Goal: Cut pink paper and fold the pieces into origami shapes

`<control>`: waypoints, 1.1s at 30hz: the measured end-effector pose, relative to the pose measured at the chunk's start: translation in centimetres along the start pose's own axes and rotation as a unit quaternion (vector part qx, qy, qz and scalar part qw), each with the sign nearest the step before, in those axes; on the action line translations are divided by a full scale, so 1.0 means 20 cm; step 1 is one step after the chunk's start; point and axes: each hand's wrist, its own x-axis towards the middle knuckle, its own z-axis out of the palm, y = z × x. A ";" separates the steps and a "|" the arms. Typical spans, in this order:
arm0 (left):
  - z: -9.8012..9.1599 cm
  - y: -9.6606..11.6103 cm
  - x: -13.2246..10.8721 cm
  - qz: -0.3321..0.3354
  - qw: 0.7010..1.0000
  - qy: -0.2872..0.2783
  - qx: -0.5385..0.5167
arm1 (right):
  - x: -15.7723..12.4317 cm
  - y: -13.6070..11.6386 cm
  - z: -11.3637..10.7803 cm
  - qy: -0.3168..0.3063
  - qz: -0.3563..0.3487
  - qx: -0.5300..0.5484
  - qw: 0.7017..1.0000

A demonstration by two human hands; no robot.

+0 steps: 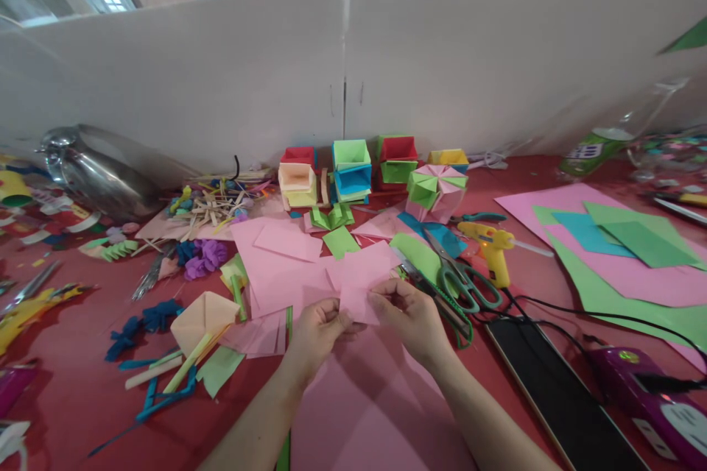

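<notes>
My left hand (317, 330) and my right hand (412, 316) both pinch a small pink paper piece (358, 302) between them, just above the red table (71, 390). Fingers of both hands are closed on its lower edges. Under my forearms lies a large pink sheet (375, 412). More pink sheets (287, 265) are spread right behind the held piece. Green-handled scissors (461, 276) lie just right of my right hand.
Folded paper boxes (353, 169) stand in a row by the white partition (342, 66). A yellow glue gun (491, 246), coloured sheets (624, 243), a black tablet (557, 390) and cable sit right. Craft sticks (213, 206), a metal kettle (99, 169), paper flowers (202, 254) lie left.
</notes>
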 end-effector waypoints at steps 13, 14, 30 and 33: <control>-0.02 0.01 0.01 -0.042 0.998 -0.024 -0.037 | 0.02 0.01 -0.04 -0.010 -0.011 0.025 1.000; -0.02 0.01 0.01 -0.040 0.998 -0.025 -0.036 | 0.03 0.02 -0.04 -0.010 -0.010 0.026 1.000; -0.01 0.01 -0.01 0.069 0.997 -0.016 0.027 | 0.03 0.00 -0.04 0.006 0.010 0.041 0.999; 0.00 0.02 -0.03 0.123 0.990 -0.031 0.056 | 0.03 0.00 -0.04 0.011 0.012 0.045 0.999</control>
